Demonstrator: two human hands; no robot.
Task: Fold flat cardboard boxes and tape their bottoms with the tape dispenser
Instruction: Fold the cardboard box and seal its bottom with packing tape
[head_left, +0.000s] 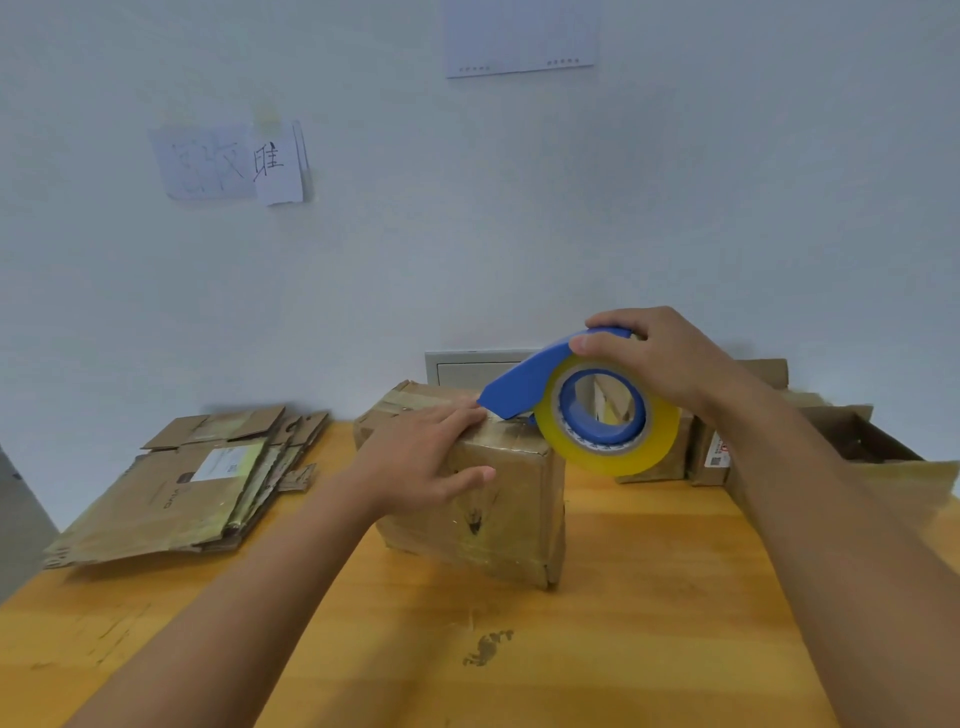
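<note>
Far left on the wooden table: stack of flattened cardboard boxes, top one bearing a white label, edges fanned out toward the wall. On the wall above: two paper notes with handwritten characters, one overlapping the other; further right, a white sheet cut off by the top edge. Centre: folded-up cardboard box standing on the table, worn, dark smudge on the near face, old tape visible along the top rear edge. Left hand lying flat over the near top edge of the box, fingers straight and spread across the top, thumb down on the near face, pressing, not curled round anything. Just right of those fingertips: blue nose of the tape dispenser meeting the box top, short strip of clear tape under it on the seam. Yellowish tape roll on the blue hub hanging just past the right edge of the box, off the table. Right hand gripping the dispenser from above, fingers curled over the blue housing, thumb tip on its near side. Behind the roll, against the wall: a grey panel. Right side: more assembled boxes, one with a red-and-white label, and an open box at far right, partly hidden by the right forearm.
</note>
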